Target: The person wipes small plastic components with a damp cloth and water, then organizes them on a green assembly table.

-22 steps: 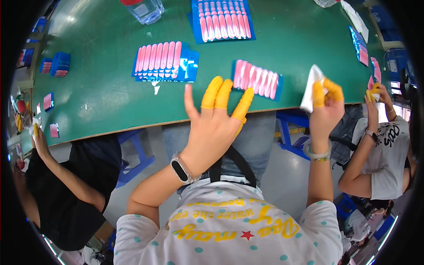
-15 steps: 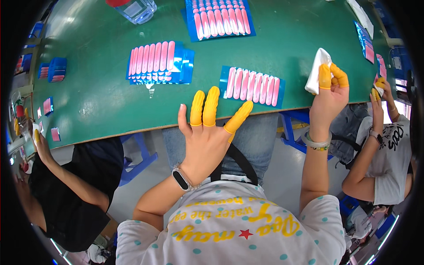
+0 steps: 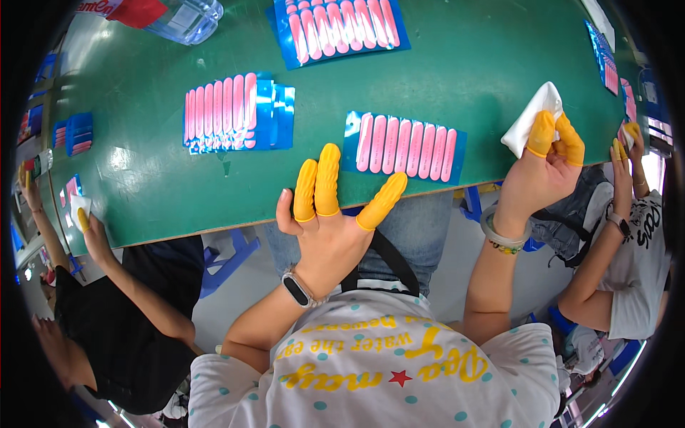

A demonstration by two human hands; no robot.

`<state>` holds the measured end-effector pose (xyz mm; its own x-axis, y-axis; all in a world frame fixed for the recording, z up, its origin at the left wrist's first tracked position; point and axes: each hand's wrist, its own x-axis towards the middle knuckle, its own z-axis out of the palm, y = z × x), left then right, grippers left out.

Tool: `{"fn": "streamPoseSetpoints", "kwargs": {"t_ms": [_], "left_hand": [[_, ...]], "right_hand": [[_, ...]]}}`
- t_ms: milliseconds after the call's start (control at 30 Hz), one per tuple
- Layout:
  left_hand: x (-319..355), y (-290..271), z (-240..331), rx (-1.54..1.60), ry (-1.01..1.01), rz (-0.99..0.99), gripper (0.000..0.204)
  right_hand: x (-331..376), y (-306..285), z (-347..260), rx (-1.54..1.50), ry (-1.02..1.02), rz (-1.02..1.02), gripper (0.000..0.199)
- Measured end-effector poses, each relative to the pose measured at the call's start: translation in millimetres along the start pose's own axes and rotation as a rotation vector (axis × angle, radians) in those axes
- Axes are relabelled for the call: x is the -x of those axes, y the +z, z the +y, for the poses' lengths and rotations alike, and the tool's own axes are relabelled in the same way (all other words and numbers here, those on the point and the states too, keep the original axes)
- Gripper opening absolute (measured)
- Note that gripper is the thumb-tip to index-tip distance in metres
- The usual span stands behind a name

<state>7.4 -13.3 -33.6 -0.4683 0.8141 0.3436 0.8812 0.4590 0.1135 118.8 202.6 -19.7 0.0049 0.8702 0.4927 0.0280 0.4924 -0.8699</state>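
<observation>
A blue sheet (image 3: 351, 146) carrying a row of pink rounded strips (image 3: 404, 146) lies near the front edge of the green table. My left hand (image 3: 332, 232) is spread at that edge, yellow finger cots on several fingers and a dark-faced band on its wrist. One capped finger reaches the sheet's near side; whether it presses on it I cannot tell. To the right of the sheet, my right hand (image 3: 544, 167) is closed on a folded white cloth (image 3: 531, 118), pinching it between yellow-capped fingers above the table.
More blue sheets with pink strips lie in a pile (image 3: 278, 121) at left and another pile (image 3: 346, 32) farther back. A clear bottle (image 3: 187, 20) with a red label lies at the far left. Co-workers sit on both sides, a black-clothed person (image 3: 135, 307) at left and a light-shirted person (image 3: 631, 264) at right.
My right hand and the cloth have shifted a little to the right, and the cloth is turned differently. My left hand stays spread by the sheet. The whole view has moved slightly.
</observation>
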Motion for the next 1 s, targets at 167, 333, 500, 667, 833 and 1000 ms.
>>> {"fn": "streamPoseSetpoints", "kwargs": {"t_ms": [167, 333, 500, 667, 833, 1000], "left_hand": [[1.5, 5.8, -2.0, -0.041, 0.051, 0.041, 0.038], [1.3, 7.2, -2.7, -0.037, 0.059, 0.059, 0.038], [1.0, 4.7, -1.5, -0.016, 0.069, 0.054, 0.039], [0.3, 6.6, 3.0, 0.006, -0.013, 0.064, 0.054], [-1.0, 5.2, 2.1, -0.005, 0.003, 0.051, 0.053], [-2.3, 1.9, -0.3, 0.032, -0.011, 0.075, 0.050]], "right_hand": [[-0.5, 3.5, 1.7, 0.024, -0.018, -0.016, 0.023], [-0.4, 5.0, 0.3, -0.007, -0.009, -0.011, 0.022], [0.7, 4.5, -0.5, -0.004, -0.009, -0.011, 0.020], [0.7, 3.9, 2.0, 0.017, -0.021, -0.017, 0.021], [0.9, 1.4, 2.9, 0.000, -0.020, -0.038, 0.021], [1.4, 5.7, 2.3, 0.052, -0.019, -0.052, 0.022]]}}
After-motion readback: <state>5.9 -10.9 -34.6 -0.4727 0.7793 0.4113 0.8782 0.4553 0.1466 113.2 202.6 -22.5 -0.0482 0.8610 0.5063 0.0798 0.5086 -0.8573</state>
